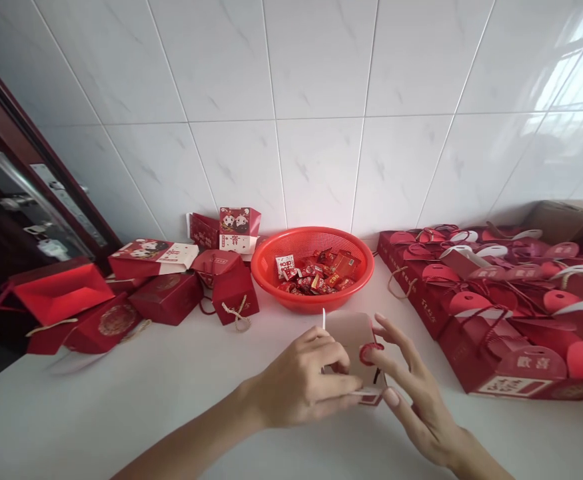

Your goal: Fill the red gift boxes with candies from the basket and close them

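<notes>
A small gift box (pixel 347 325) stands on the table in front of me, its pale inner sides showing and its top flaps standing up. My left hand (pixel 311 383) has its fingers curled over the box's left and front flaps. On the other side, my right hand (pixel 416 400) touches the box, index finger at a red-rimmed hole in a flap and thumb by the front right corner. The other right fingers are stretched along the right side. What lies inside the box is hidden. Just behind it is a red plastic basket (pixel 311 303) with red wrapped sweets (pixel 316 272).
Several red gift boxes (pixel 168 297) lie jumbled at the left. Along the right, a large red tray (pixel 451 363) is packed with handled boxes. A tiled wall (pixel 321 173) rises behind the table, and a dark door with a metal handle (pixel 11 173) is far left.
</notes>
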### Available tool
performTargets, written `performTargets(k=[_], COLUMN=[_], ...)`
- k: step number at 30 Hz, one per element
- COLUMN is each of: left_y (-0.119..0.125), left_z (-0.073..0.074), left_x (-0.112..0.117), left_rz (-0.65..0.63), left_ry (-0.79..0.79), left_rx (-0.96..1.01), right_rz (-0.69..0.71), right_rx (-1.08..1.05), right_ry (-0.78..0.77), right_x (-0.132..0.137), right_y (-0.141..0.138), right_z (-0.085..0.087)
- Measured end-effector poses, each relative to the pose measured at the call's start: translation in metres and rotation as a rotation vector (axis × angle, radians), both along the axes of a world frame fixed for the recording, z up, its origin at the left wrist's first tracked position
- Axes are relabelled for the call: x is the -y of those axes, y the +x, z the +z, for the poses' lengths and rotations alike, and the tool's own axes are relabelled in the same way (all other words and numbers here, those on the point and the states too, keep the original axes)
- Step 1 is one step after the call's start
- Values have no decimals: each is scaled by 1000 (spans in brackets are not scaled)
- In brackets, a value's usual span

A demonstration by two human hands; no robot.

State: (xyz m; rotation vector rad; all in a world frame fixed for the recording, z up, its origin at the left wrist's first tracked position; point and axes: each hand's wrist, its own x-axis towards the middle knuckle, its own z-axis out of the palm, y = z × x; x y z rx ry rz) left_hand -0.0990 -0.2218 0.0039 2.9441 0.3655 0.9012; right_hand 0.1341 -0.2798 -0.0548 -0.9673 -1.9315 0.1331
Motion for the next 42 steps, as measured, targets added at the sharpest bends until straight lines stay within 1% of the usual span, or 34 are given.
performTargets(k=[2,3,6,8,10,12,13,15,17,19,20,22,24,26,28,29,30,32,33,35,37,39,42], left_y=[-1,-1,-3,-5,-7,-10,-11,-15,-17,-19,-19,-20,-22,-23,-23,-21,-19,-13,-9,-2,4,8,9], left_z=[4,7,16,20,22,25,26,29,33,38,41,48,59,70,76,77,75,67,62,50,39,30,20], left_x=[3,5,6,6,4,3,2,3,4,5,5,-1,-16,-43,-78,-98,-118,-155,-171,-195,-210,-219,-228], left_rz=[36,62,176,261,347,409,432,437,396,325,286,218,202,280,394,462,541,732,789,856,901,926,940], left_ry=[-55,-108,-331,-439,-469,-457,-447,-445,-472,-503,-511,-498,-449,-402,-426,-466,-509,-562,-569,-566,-571,-580,-595], left_rx=[6,13,17,-15,-72,-132,-155,-193,-210,-175,-128,14,154,199,98,-2,-132,-416,-474,-534,-586,-616,-579], right_rz=[-52,-89,-203,-229,-175,-74,-19,90,175,208,196,126,22,-65,-111,-122,-125,-99,-79,-42,-20,-13,-17], right_rx=[-82,-141,-334,-447,-524,-571,-589,-623,-662,-716,-742,-774,-771,-739,-696,-675,-657,-634,-633,-642,-650,-655,-682], right_ry=[-41,-59,-143,-241,-369,-500,-552,-604,-568,-470,-416,-341,-311,-311,-322,-329,-336,-342,-341,-329,-325,-338,-358], right_x=[-1,-3,-6,-7,-6,-6,-6,-9,-14,-19,-22,-26,-30,-36,-45,-51,-59,-75,-83,-100,-114,-126,-142], right_y=[2,3,5,3,-2,-6,-7,-5,0,9,14,22,28,30,28,25,21,12,7,-4,-13,-20,-27], right_z=[-1,-2,-2,-3,-3,-5,-6,-6,-3,3,7,17,28,41,53,59,64,72,74,76,75,72,70])
